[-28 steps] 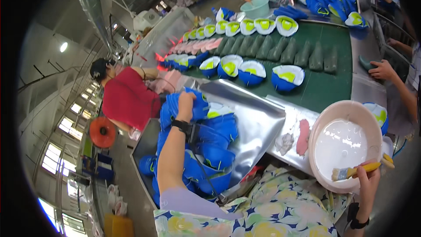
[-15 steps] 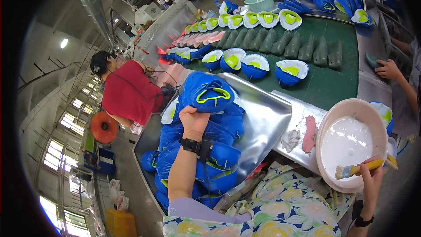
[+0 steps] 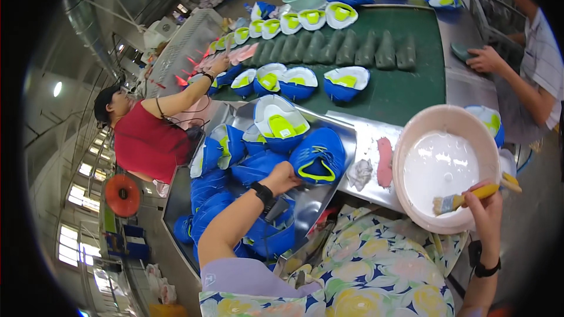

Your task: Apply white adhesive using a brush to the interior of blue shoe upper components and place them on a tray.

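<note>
My left hand [image 3: 282,178] grips a blue shoe upper [image 3: 319,154] with a lime-edged opening, lifted over the right side of a metal tray [image 3: 170,214]. Beneath and left of it, more blue uppers [image 3: 212,198] lie heaped in that tray, one with its white and lime underside [image 3: 276,118] facing up. My right hand [image 3: 487,214] is closed round the yellow handle of a paintbrush [image 3: 451,202]. The bristles hang over the near side of a pale pink basin [image 3: 404,191] of white liquid [image 3: 442,161].
Beyond the tray, a green conveyor belt [image 3: 405,97] carries rows of blue uppers and dark foot-shaped pieces [image 3: 346,48]. A crumpled cloth [image 3: 359,174] and a pink strip [image 3: 384,161] lie left of the basin. Co-workers stand at left, in red [image 3: 147,141], and at right [image 3: 540,53].
My left hand has moved right with a blue upper, which has turned. An upper with its white underside up now shows on the heap. The red-clad co-worker now reaches over the belt.
</note>
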`<state>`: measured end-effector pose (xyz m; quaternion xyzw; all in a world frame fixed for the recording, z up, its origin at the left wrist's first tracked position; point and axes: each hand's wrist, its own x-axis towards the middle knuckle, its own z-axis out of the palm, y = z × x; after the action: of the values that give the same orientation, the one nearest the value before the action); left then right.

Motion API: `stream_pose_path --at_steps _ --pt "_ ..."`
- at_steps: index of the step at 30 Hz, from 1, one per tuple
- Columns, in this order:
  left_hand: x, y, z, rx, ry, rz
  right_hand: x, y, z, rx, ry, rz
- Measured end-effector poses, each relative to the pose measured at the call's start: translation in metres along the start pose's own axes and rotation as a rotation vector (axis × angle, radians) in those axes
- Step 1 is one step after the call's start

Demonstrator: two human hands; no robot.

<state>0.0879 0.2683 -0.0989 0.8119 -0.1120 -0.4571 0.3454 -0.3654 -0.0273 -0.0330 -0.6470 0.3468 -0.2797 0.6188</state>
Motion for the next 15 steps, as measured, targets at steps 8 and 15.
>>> stream_pose_path --at_steps 8,15 --pt "-0.011 0.076 0.036 1.132 0.057 1.025 0.052 0.011 -0.022 -0.341 0.144 -0.148" --pt "0.037 0.053 0.021 1.291 -0.125 0.938 0.1 0.042 0.069 -0.553 -0.31 -0.173"
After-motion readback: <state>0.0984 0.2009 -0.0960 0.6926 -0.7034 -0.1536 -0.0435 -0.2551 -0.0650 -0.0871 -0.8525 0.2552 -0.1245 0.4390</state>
